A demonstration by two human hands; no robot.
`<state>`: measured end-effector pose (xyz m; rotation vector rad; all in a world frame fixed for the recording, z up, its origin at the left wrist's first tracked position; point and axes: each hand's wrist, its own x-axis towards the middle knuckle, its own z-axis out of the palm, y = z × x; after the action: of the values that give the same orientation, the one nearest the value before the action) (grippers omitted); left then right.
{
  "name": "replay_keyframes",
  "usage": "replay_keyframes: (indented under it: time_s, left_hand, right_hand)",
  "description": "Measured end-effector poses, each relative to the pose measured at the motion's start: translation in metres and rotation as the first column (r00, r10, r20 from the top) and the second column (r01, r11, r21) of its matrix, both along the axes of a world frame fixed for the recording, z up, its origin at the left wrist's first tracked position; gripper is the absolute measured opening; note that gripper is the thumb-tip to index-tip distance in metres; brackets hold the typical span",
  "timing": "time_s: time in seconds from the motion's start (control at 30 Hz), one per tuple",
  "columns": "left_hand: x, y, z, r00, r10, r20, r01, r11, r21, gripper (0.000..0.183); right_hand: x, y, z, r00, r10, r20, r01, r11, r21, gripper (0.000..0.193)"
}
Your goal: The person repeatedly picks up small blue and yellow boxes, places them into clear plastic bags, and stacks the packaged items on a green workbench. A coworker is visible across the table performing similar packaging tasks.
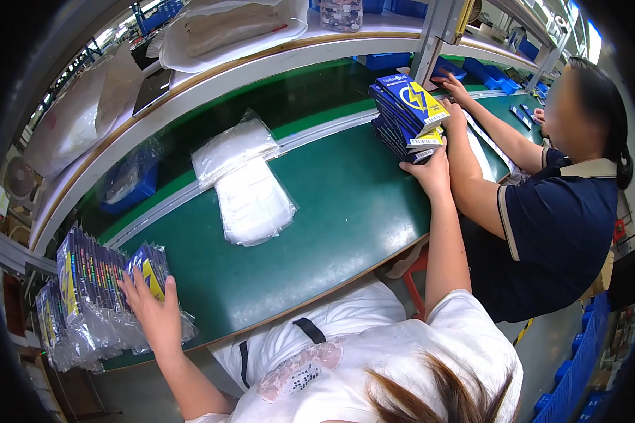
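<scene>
Left fingers [142, 283] at bagged boxes [92, 275], right fingers [410, 168] at stacked boxes [401, 106], clear bags [252, 201] on green table [346, 204]

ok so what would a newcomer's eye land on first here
Probably the stack of blue-and-yellow boxes toward the right of the green table, with the person's right hand at its lower near corner. Next, the plastic-wrapped boxes at the table's left end, where the left hand spreads its fingers, and the pale clear bags lying between.
</scene>
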<state>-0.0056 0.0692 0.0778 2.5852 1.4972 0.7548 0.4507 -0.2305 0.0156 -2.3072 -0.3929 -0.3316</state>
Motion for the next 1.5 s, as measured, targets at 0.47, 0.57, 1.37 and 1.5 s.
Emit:
replay_keyframes:
  time_s: [0.47,0.57,1.37,1.5]
  left_hand:
    - [0.150,-0.098,0.014,0.553,-0.568,0.610,0.817,0.512,-0.264,0.061]
    - [0.197,-0.100,0.004,0.530,-0.323,0.784,0.846,0.259,-0.465,0.071]
    - [0.304,-0.073,0.053,0.625,0.078,0.777,0.780,-0.099,-0.618,0.034]
    - [0.300,-0.057,0.068,0.727,0.089,0.681,0.686,-0.118,-0.718,0.060]
  right_hand:
    - [-0.025,0.009,0.004,0.994,0.008,0.112,-0.012,0.999,0.036,0.107]
    - [-0.061,0.017,0.005,0.986,0.026,0.164,-0.036,0.998,0.059,0.105]
    - [-0.092,0.096,0.112,0.384,0.796,-0.468,-0.219,0.571,0.791,0.082]
    - [-0.071,0.100,0.100,0.500,0.685,-0.529,-0.358,0.720,0.594,0.099]
